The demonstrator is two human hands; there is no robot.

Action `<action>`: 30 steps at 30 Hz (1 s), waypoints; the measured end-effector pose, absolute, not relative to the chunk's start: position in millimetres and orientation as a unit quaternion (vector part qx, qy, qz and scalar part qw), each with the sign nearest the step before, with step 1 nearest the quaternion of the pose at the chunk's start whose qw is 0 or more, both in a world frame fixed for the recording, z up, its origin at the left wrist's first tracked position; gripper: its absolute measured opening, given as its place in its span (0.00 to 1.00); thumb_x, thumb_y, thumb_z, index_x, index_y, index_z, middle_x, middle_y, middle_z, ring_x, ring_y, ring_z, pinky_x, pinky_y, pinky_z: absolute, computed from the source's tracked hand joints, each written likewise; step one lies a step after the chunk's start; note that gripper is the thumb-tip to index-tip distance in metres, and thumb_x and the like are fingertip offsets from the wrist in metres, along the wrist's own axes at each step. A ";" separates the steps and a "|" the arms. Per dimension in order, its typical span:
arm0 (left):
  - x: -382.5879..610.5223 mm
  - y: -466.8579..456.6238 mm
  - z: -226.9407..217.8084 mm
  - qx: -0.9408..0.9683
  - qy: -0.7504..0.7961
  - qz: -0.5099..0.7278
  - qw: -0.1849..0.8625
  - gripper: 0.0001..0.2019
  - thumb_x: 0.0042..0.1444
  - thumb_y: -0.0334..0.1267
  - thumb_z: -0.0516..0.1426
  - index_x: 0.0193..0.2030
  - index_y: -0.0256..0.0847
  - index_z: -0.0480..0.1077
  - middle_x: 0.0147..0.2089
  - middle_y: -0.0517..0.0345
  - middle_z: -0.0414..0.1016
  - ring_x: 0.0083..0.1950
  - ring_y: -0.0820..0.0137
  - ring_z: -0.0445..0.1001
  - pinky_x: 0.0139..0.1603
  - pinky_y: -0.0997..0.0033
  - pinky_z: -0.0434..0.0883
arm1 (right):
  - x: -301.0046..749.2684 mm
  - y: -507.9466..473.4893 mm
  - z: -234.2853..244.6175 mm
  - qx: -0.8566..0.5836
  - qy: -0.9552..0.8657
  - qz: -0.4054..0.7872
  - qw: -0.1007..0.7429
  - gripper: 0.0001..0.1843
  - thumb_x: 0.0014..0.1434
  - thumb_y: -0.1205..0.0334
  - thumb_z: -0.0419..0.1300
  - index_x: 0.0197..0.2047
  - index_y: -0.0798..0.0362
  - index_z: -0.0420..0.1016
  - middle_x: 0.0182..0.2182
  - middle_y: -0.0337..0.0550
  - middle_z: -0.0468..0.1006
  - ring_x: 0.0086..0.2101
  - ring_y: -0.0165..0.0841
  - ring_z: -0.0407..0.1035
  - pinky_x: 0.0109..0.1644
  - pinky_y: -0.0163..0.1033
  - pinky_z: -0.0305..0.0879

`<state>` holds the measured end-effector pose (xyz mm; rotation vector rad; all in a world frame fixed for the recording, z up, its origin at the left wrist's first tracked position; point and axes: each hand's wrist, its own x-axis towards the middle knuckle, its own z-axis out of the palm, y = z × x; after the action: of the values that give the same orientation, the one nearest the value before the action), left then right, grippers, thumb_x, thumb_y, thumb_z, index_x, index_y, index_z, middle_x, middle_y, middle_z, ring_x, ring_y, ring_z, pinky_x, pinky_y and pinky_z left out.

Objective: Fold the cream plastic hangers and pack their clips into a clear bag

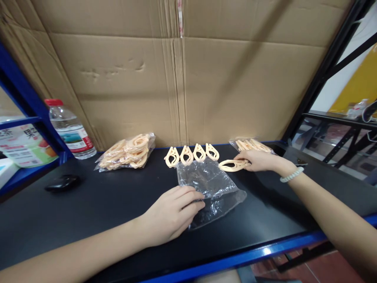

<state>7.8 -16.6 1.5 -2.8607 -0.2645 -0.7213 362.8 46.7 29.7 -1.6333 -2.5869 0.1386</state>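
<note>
Lying near the tabletop's [88, 204] back edge, right of centre: one peach hair clip [234, 165] — right hand [259, 160] closed on its end. Left hand [172, 212] flat, fingers apart, pressing the clear plastic bag [212, 184] at mid-tabletop. Four loose clips [192, 154] in a row behind — bagged clips [126, 151] back left.

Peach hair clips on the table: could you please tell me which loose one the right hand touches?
The hair clip lying crosswise right of the clear bag, under the right hand; the row of four beside it is untouched.
</note>
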 end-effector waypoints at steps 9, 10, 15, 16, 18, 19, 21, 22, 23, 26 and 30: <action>5.2 -14.9 0.1 -0.967 -0.105 -0.229 0.027 0.13 0.63 0.31 0.51 0.52 0.37 0.69 0.58 0.45 0.70 0.58 0.58 0.66 0.57 0.56 0.68 | 360.7 -8.9 13.6 -0.466 -0.866 0.008 0.181 0.16 0.64 0.62 0.51 0.51 0.54 0.74 0.47 0.49 0.76 0.45 0.39 0.72 0.51 0.44 0.68; 5.2 -15.0 0.4 -0.968 -0.108 -0.228 0.020 0.13 0.63 0.31 0.51 0.52 0.37 0.70 0.58 0.45 0.70 0.59 0.58 0.66 0.58 0.55 0.68 | 363.5 -13.9 9.0 -0.459 -0.863 -0.013 0.210 0.16 0.65 0.61 0.51 0.52 0.53 0.73 0.49 0.49 0.75 0.48 0.40 0.71 0.54 0.45 0.67; 6.6 -15.4 1.8 -0.969 -0.109 -0.221 0.005 0.14 0.62 0.31 0.51 0.53 0.37 0.69 0.61 0.46 0.68 0.62 0.56 0.64 0.61 0.52 0.65 | 369.1 -35.9 -0.1 -0.436 -0.826 -0.127 0.335 0.11 0.67 0.62 0.53 0.47 0.52 0.75 0.44 0.46 0.78 0.44 0.37 0.74 0.51 0.43 0.70; 7.0 -15.6 2.2 -0.969 -0.108 -0.221 0.005 0.14 0.62 0.31 0.51 0.54 0.37 0.69 0.62 0.46 0.68 0.62 0.56 0.63 0.61 0.52 0.65 | 367.4 -40.2 1.8 -0.438 -0.812 -0.147 0.356 0.09 0.66 0.62 0.55 0.46 0.52 0.75 0.42 0.45 0.79 0.42 0.36 0.75 0.49 0.42 0.72; 7.6 -15.9 3.0 -0.970 -0.106 -0.220 0.002 0.15 0.62 0.31 0.51 0.54 0.37 0.69 0.62 0.45 0.68 0.62 0.56 0.63 0.61 0.52 0.65 | 360.2 -49.7 9.0 -0.441 -0.784 -0.188 0.395 0.07 0.64 0.63 0.59 0.44 0.52 0.76 0.39 0.42 0.80 0.38 0.35 0.76 0.45 0.39 0.73; 7.9 -16.0 3.5 -0.970 -0.106 -0.218 0.001 0.15 0.62 0.30 0.51 0.54 0.37 0.69 0.62 0.45 0.68 0.62 0.56 0.64 0.61 0.52 0.65 | 354.5 -55.4 13.9 -0.438 -0.774 -0.203 0.410 0.05 0.63 0.63 0.60 0.43 0.52 0.76 0.38 0.42 0.80 0.36 0.35 0.76 0.44 0.39 0.73; 8.2 -16.3 4.2 -0.971 -0.106 -0.213 0.000 0.15 0.61 0.30 0.51 0.54 0.37 0.69 0.62 0.45 0.67 0.62 0.56 0.64 0.62 0.51 0.64 | 339.5 -69.1 24.7 -0.424 -0.768 -0.217 0.428 0.04 0.62 0.66 0.62 0.42 0.51 0.76 0.37 0.41 0.80 0.36 0.34 0.76 0.45 0.38 0.73; 8.4 -16.4 4.4 -0.972 -0.107 -0.210 0.000 0.15 0.61 0.30 0.51 0.54 0.37 0.69 0.62 0.45 0.67 0.62 0.56 0.63 0.62 0.51 0.64 | 330.8 -77.3 29.9 -0.412 -0.773 -0.215 0.431 0.05 0.62 0.67 0.62 0.42 0.51 0.76 0.38 0.40 0.80 0.37 0.34 0.76 0.46 0.38 0.73; 8.4 -16.5 4.5 -0.972 -0.108 -0.207 0.001 0.15 0.61 0.30 0.51 0.54 0.37 0.69 0.62 0.45 0.67 0.62 0.56 0.63 0.62 0.50 0.64 | 321.6 -86.2 34.5 -0.399 -0.780 -0.212 0.432 0.06 0.61 0.69 0.62 0.42 0.51 0.76 0.38 0.40 0.80 0.38 0.33 0.76 0.47 0.37 0.72; 8.5 -16.5 4.0 -0.973 -0.111 -0.201 0.004 0.16 0.61 0.30 0.51 0.54 0.38 0.69 0.62 0.45 0.67 0.63 0.55 0.63 0.62 0.49 0.63 | 297.4 -114.7 41.1 -0.349 -0.816 -0.215 0.408 0.08 0.62 0.71 0.60 0.45 0.52 0.75 0.38 0.40 0.80 0.38 0.32 0.76 0.49 0.35 0.73; 8.3 -16.7 3.5 -0.974 -0.115 -0.193 0.008 0.16 0.61 0.30 0.51 0.55 0.38 0.69 0.63 0.44 0.66 0.64 0.54 0.62 0.63 0.46 0.61 | 282.5 -142.5 32.0 -0.319 -0.863 -0.198 0.337 0.13 0.66 0.70 0.55 0.52 0.53 0.74 0.45 0.41 0.79 0.41 0.31 0.75 0.50 0.34 0.73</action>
<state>8.3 -16.7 3.5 -3.0446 -0.3606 -0.6035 282.5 -142.5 32.0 -0.8321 -2.2509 -0.5157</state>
